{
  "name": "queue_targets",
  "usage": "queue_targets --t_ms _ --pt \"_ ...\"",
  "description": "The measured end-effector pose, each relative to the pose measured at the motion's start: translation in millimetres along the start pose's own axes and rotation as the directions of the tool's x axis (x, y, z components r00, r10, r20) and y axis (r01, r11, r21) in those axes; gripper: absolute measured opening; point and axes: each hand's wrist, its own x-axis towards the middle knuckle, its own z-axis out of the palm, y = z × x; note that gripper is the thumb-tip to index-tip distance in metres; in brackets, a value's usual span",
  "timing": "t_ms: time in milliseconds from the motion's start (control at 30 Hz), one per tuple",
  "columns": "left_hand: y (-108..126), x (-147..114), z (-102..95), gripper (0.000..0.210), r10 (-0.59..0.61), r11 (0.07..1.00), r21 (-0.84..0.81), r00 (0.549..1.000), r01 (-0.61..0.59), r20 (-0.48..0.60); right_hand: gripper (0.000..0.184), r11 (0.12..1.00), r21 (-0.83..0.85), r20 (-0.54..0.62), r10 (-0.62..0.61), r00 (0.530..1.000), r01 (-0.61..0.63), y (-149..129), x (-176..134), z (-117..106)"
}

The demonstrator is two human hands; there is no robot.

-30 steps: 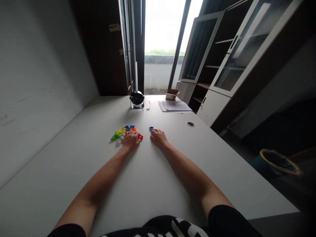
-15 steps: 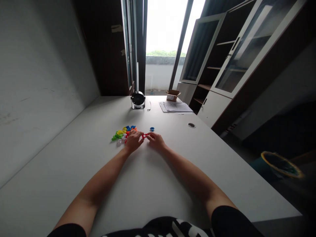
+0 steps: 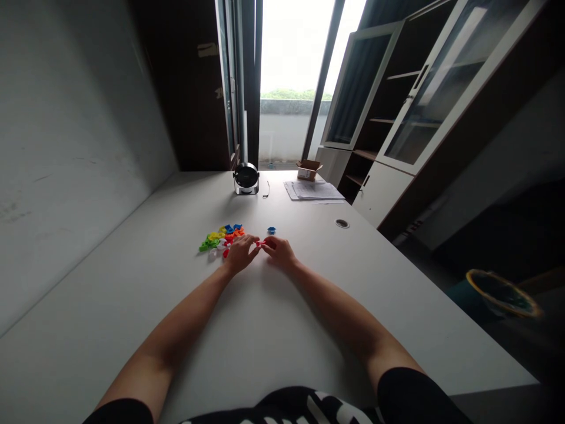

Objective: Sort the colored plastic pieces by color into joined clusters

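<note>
Between my two hands is a small red plastic piece [image 3: 261, 243], pinched at its two sides just above the white table. My left hand [image 3: 241, 252] grips its left side, with fingers closed. On its right side, my right hand [image 3: 279, 252] has thumb and fingertips closed on it. Left of my left hand lies a loose pile of coloured plastic pieces [image 3: 215, 238] in green, yellow, blue, orange, white and red; my hand hides part of it. A small blue piece [image 3: 271, 230] stands apart, just beyond my right fingers.
At the back of the white table [image 3: 282, 330] stand a round black-and-silver device [image 3: 246, 178], papers [image 3: 315, 191] and an open cardboard box [image 3: 308, 170]. A cable hole [image 3: 342, 224] is at the right. A wall runs along the left; a bin [image 3: 503, 293] is off the right edge.
The red piece has turned between my fingers: its square opening faced me before, and now it appears flatter. Both hands have stayed in nearly the same place.
</note>
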Motion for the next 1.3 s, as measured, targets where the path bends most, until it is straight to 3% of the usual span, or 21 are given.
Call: queue_targets --t_ms 100,200,367,533,700,933,1167,1300 --pt "-0.3 0.3 1.3 0.024 -0.11 0.984 -0.141 0.993 0.105 -0.03 0.022 0.997 0.002 -0.033 -0.072 0.997 0.072 -4.4 -1.8 -2.8" --pt "-1.4 1.5 4.6 0.029 -0.216 0.931 -0.3 0.976 0.209 0.008 0.021 0.989 -0.035 -0.058 -0.143 0.988 0.141 -9.9 -3.6 -6.5" --pt "-4.8 5.3 16.2 0.035 -0.304 0.68 -0.666 0.945 0.307 0.125 0.023 0.969 -0.124 -0.08 -0.227 0.971 0.216 -14.0 -6.2 -9.2" --pt "-8.9 6.0 21.0 0.033 -0.347 0.539 -0.759 0.917 0.365 0.195 0.023 0.946 -0.168 -0.034 -0.286 0.958 0.277 -16.7 -7.1 -10.7" --pt "-11.9 4.6 20.3 0.032 -0.37 0.548 -0.742 0.907 0.386 0.199 0.023 0.942 -0.156 -0.031 -0.304 0.952 0.296 -19.2 -7.4 -11.7" --pt "-13.9 3.4 20.9 0.035 -0.345 0.594 -0.731 0.927 0.335 0.145 0.026 0.962 -0.11 -0.061 -0.259 0.964 0.251 -12.3 -5.0 -10.9" --pt "-14.7 3.3 22.2 0.032 -0.335 0.632 -0.711 0.936 0.308 0.107 0.028 0.992 -0.035 -0.082 -0.127 0.989 0.124 -13.5 -4.3 -11.8" --pt "-13.7 2.6 21.7 0.029 -0.33 0.68 -0.675 0.942 0.286 0.067 0.03 0.995 0.1 -0.09 -0.003 0.996 0.012 -12.0 -2.0 -8.1"
